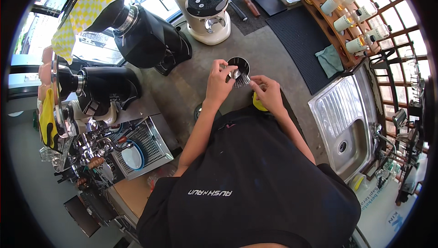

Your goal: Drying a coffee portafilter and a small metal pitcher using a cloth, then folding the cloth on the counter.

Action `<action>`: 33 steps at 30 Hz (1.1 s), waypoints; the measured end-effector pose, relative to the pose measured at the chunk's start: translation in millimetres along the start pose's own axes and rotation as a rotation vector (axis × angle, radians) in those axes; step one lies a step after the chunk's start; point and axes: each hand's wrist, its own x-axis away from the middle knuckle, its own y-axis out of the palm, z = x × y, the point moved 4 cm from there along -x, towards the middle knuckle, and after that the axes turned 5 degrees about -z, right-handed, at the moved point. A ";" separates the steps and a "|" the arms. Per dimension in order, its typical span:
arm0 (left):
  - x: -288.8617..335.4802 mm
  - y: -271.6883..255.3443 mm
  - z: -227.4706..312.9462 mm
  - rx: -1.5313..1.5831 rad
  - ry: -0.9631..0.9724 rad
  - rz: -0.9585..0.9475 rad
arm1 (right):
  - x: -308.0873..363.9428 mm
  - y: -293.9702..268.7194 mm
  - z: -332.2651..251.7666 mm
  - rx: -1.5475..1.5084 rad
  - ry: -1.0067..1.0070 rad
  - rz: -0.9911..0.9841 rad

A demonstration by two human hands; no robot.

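Over the counter, my left hand (218,85) pinches a small shiny metal piece with a rounded end (235,73), which looks like a spoon bowl. Just beside it is a silvery piece with fine parallel lines (242,80); its kind is too small to tell. My right hand (268,93) has its fingertips closed at the edge of that lined piece. Behind the fingers stands a round cup (238,60) with a dark inside, partly covered by my left hand. Below my right hand a yellow round thing (259,102) shows in part.
A cream grinder (208,26) stands at the far side, with black grinders (153,38) to the left. Portafilters (246,3) lie behind. A sink (346,145), a black mat (301,42) and a bottle rack (315,17) are on the right. An espresso machine (150,134) is at left.
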 end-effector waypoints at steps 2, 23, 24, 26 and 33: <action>6.2 1.8 2.8 0.006 -0.055 0.036 | -3.4 5.3 0.6 -0.018 -0.004 0.018; 42.1 37.4 -35.5 0.908 -0.589 0.149 | -14.7 28.8 16.5 -0.137 0.066 0.000; 43.2 38.5 -36.1 0.924 -0.589 0.156 | -14.1 30.0 17.8 -0.138 0.057 -0.004; 46.0 41.2 -41.9 0.998 -0.647 0.137 | -11.7 32.7 17.6 -0.159 0.065 -0.033; 59.1 48.3 -46.1 1.128 -0.722 0.037 | 1.6 29.0 13.7 -0.176 0.070 -0.018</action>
